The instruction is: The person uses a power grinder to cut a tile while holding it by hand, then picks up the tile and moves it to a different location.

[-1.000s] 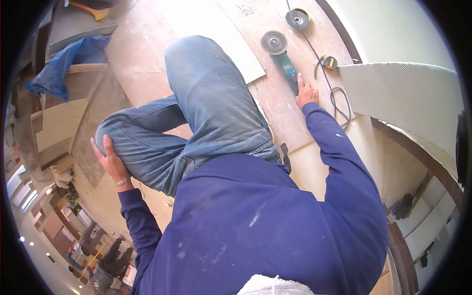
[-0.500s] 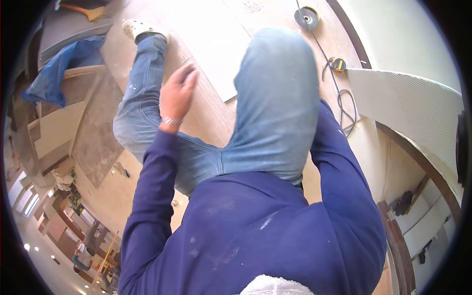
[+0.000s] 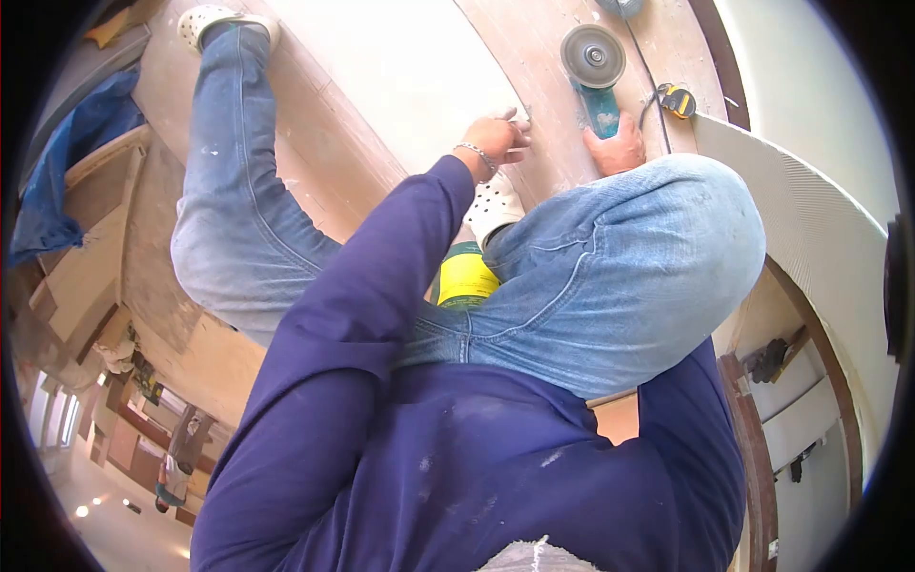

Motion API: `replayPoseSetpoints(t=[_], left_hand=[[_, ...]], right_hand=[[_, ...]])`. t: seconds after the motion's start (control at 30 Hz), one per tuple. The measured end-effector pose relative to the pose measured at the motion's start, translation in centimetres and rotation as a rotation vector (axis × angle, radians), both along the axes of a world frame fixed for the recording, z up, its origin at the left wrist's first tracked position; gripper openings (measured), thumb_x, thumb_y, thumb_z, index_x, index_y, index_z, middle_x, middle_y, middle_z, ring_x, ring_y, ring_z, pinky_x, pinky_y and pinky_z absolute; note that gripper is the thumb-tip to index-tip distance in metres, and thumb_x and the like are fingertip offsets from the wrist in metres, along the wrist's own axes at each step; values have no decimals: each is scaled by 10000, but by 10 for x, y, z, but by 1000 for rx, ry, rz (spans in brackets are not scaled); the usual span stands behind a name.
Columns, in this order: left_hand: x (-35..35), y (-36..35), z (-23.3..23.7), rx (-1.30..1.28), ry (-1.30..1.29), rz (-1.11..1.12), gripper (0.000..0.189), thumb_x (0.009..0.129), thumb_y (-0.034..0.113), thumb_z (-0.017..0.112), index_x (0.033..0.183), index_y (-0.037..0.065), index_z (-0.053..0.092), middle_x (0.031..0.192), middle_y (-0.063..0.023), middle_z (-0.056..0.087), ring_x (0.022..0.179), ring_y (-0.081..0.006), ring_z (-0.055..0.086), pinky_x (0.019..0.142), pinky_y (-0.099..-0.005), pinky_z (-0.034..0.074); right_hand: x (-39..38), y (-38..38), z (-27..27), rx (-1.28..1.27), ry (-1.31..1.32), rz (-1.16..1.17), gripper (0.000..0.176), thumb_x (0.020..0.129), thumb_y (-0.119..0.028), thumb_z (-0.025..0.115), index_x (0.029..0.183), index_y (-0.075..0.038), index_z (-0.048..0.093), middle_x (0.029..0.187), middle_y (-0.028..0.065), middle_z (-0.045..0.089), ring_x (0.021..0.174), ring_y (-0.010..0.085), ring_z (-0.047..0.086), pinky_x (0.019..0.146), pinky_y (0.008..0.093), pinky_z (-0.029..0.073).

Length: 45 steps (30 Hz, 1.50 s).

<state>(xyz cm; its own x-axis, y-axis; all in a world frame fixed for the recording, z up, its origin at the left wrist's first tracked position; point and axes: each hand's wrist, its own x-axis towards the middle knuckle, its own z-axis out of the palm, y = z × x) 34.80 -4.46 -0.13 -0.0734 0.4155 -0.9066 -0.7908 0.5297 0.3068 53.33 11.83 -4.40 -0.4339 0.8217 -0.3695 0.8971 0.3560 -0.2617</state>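
Note:
My right hand point(image 3: 620, 148) is wrapped round the teal body of an angle grinder point(image 3: 600, 107), whose grey disc point(image 3: 593, 55) points away from me above the dusty floor. Beside it on the left, my left hand point(image 3: 498, 141), with a bracelet at the wrist, is at the edge of a white panel point(image 3: 381, 67). Its fingers are curled; what they pinch, if anything, is too small to name. A yellow and black tape measure point(image 3: 678, 101) lies right of the grinder, near a dark cord point(image 3: 650, 71).
A yellow and green container point(image 3: 466, 278) stands between my legs, near my light clog point(image 3: 494, 207). Another round object point(image 3: 621, 8) is at the top edge. A ribbed curved sheet point(image 3: 791, 176) runs along the right. Blue plastic point(image 3: 71, 143) hangs at left; a person point(image 3: 172, 481) is far off.
My left hand has moved right to the panel's edge. My right hand, hidden before, now shows on the grinder. My raised knee has swung right, uncovering the clog and container.

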Motion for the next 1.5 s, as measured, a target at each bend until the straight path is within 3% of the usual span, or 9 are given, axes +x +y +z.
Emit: replayPoseSetpoints(t=[0.33, 0.57, 0.67, 0.83, 0.9, 0.97, 1.33, 1.47, 1.5], left_hand=[[44, 5, -14, 74, -60, 192, 884, 896, -85, 490, 1633, 134, 55, 1435, -135, 510, 1089, -230, 579, 875, -388, 510], [49, 2, -23, 117, -111, 252, 943, 886, -82, 543, 1635, 186, 38, 1435, -165, 542, 1095, -230, 614, 835, -365, 532], [49, 8, -19, 102, -126, 275, 794, 907, -85, 503, 1609, 150, 217, 1418, -163, 533, 1151, -218, 570, 910, -379, 512], [74, 43, -32, 164, -94, -137, 296, 953, 76, 570, 1227, 107, 679, 1211, -112, 680, 1061, -209, 653, 904, -357, 548], [67, 21, -41, 160, 229, -411, 310, 961, 152, 581, 1259, 150, 668, 1210, -140, 672, 988, -273, 687, 860, -402, 565], [49, 2, -43, 2, 1187, -666, 316, 915, 164, 617, 1225, 202, 672, 1093, -93, 688, 937, -294, 693, 799, -426, 566], [-23, 23, -61, 301, 1329, -1172, 209, 870, 219, 646, 1048, 221, 758, 1011, -113, 671, 998, -299, 675, 851, -413, 547], [-20, 22, -56, 197, 1260, -976, 207, 885, 214, 645, 1060, 204, 754, 1026, -126, 690, 1012, -307, 672, 865, -416, 540], [-21, 21, -58, 74, 1196, -729, 201, 897, 211, 638, 1061, 189, 752, 1050, -135, 696, 1018, -313, 669, 877, -417, 535]], right_hand=[[-2, -5, -1, 41, 54, -23, 635, 688, -397, 801, 1167, -45, 579, 1047, 256, 652, 1006, 452, 626, 876, 551, 498], [-4, -5, 4, 48, 75, -16, 599, 695, -382, 804, 1137, -47, 579, 1034, 246, 649, 982, 446, 629, 843, 546, 507], [-5, -7, 7, 47, 75, -16, 599, 703, -384, 801, 1143, -43, 580, 1049, 244, 648, 995, 442, 628, 854, 537, 508], [-3, -3, 4, 54, 76, -16, 641, 703, -393, 796, 1185, -33, 576, 1071, 243, 650, 1023, 443, 625, 891, 532, 504], [-2, -4, 3, 51, 50, -20, 687, 696, -410, 789, 1221, -26, 569, 1107, 254, 649, 1058, 440, 625, 923, 534, 497], [-2, 1, 4, -40, -6, -44, 735, 688, -426, 784, 1259, -25, 553, 1157, 260, 640, 1093, 429, 620, 959, 530, 485], [4, -4, -9, 123, 20, 22, 684, 697, -410, 817, 1216, -42, 567, 1079, 236, 663, 1027, 431, 639, 891, 528, 506], [6, -6, -10, 140, -6, 25, 689, 689, -405, 817, 1218, -41, 565, 1077, 241, 663, 1022, 434, 640, 891, 530, 506], [6, -6, -9, 136, 11, 52, 694, 686, -403, 818, 1219, -39, 564, 1078, 242, 661, 1021, 437, 638, 892, 531, 506]])
